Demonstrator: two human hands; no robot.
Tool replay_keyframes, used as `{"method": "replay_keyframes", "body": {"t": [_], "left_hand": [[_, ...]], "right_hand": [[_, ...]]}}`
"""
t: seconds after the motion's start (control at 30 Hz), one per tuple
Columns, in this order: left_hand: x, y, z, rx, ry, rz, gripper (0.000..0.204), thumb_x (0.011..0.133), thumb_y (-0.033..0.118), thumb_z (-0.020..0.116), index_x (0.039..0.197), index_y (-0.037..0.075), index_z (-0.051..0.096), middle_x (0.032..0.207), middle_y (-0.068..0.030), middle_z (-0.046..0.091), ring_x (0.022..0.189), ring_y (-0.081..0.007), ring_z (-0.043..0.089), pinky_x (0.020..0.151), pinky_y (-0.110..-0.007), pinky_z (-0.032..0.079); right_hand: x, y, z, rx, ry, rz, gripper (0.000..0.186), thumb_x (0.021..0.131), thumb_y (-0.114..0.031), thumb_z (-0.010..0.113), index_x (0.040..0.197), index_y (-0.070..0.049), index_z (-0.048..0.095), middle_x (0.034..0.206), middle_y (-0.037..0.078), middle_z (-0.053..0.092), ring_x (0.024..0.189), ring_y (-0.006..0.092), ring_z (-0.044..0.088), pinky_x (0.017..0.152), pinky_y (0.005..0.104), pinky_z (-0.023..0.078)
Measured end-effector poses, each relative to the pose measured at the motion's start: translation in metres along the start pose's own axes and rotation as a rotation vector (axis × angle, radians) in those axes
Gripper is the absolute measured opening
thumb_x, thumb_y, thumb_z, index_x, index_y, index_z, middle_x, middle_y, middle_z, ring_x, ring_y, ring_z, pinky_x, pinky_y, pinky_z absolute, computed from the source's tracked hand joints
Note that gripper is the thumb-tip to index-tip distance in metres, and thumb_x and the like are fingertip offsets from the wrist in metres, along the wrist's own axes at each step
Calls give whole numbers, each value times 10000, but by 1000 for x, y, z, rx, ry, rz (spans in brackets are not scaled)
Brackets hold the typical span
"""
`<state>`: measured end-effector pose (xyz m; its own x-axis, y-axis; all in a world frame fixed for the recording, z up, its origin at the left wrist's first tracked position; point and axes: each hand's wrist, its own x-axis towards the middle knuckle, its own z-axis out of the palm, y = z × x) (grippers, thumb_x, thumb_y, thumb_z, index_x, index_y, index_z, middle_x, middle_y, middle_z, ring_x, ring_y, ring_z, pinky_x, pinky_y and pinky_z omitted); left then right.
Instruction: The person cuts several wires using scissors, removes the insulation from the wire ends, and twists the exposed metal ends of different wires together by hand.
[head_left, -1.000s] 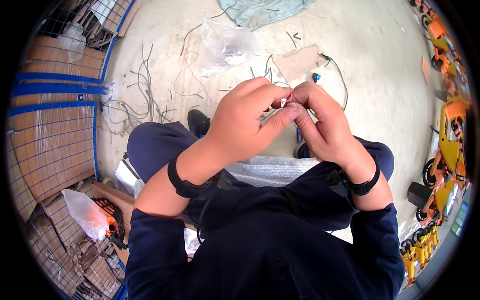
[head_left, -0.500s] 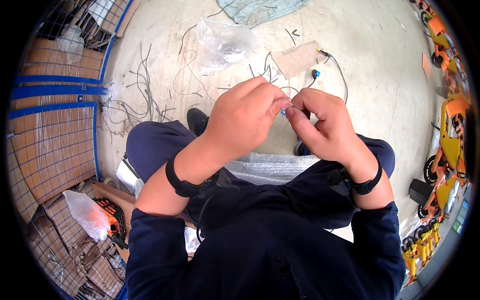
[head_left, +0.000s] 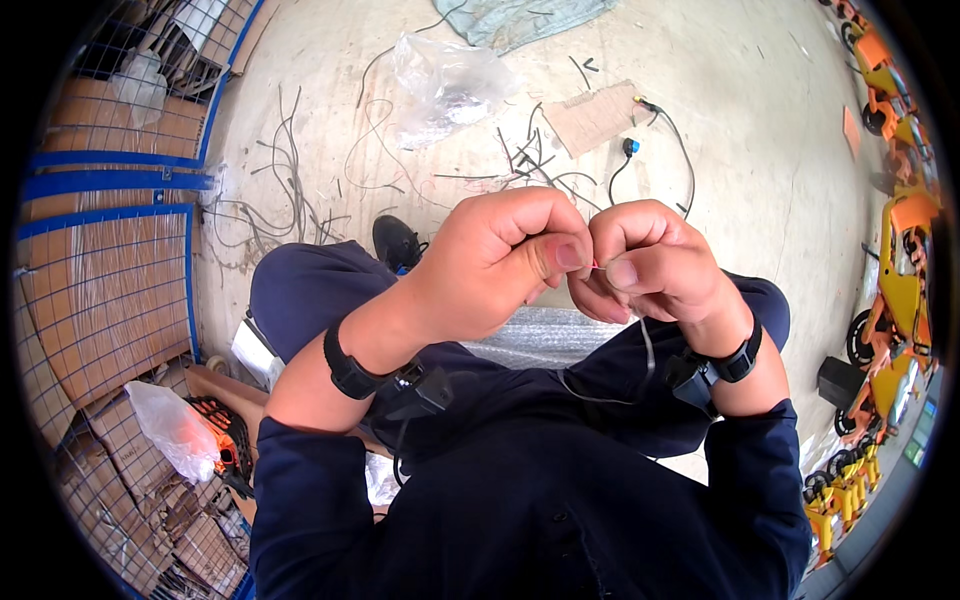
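Note:
Fingertips of my left hand (head_left: 490, 262) and my right hand (head_left: 660, 262) nearly meet in front of my lap, both closed in a pinch. A short bit of thin red wire (head_left: 598, 266) spans the small gap between them, held at both sides. Below my right hand a thin grey cable (head_left: 649, 355) hangs and loops over my dark trousers. Whether it joins the red wire is hidden by my fingers. Dark cut cable pieces (head_left: 535, 165) lie on the floor just beyond my hands.
A cardboard piece (head_left: 592, 118), a black cable with a blue connector (head_left: 630, 147) and a clear plastic bag (head_left: 445, 85) lie ahead. More cables (head_left: 290, 190) lie left, near a blue wire cage (head_left: 120, 185). Orange and yellow wheeled machines (head_left: 905, 270) line the right side.
Both hands have come down toward my lap and turned somewhat. The red wire between the fingertips and the grey cable hanging over my lap now show.

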<state>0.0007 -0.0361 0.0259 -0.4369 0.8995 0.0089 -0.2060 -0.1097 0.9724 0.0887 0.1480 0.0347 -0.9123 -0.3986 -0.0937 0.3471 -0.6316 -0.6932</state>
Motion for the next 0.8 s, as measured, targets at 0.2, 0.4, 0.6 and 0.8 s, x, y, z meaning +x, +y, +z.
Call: {"method": "replay_keyframes", "body": {"t": [0.2, 0.4, 0.6, 0.8], "left_hand": [[0, -1, -1, -183, -89, 18, 257, 980, 228, 544, 850, 7, 564, 762, -27, 520, 584, -84, 484, 527, -216, 390], [2, 1, -2, -46, 15, 63, 149, 961, 127, 556, 862, 19, 585, 737, -14, 594, 606, -77, 506, 561, -224, 426], [9, -4, -7, 610, 208, 402, 44, 881, 40, 614, 855, 21, 584, 777, -80, 587, 656, -182, 550, 593, -280, 446], [10, -7, -8, 779, 261, 402, 37, 869, 28, 625, 862, 15, 590, 791, -88, 589, 683, -211, 562, 616, -288, 448]], "right_hand": [[-1, 4, -4, 108, -88, -30, 115, 797, -28, 509, 684, -11, 500, 573, 55, 475, 530, 167, 484, 512, 293, 341], [-2, -6, -8, -204, -10, -54, 122, 890, -63, 539, 780, -10, 547, 702, 72, 590, 701, 170, 599, 655, 285, 455], [-1, -15, -9, -297, 217, 8, 119, 964, -131, 548, 958, -15, 572, 855, 77, 669, 829, 136, 639, 767, 254, 483], [3, -12, -6, -484, 389, 71, 126, 950, -155, 595, 925, -32, 595, 724, -8, 592, 647, 75, 556, 581, 235, 441]]}}
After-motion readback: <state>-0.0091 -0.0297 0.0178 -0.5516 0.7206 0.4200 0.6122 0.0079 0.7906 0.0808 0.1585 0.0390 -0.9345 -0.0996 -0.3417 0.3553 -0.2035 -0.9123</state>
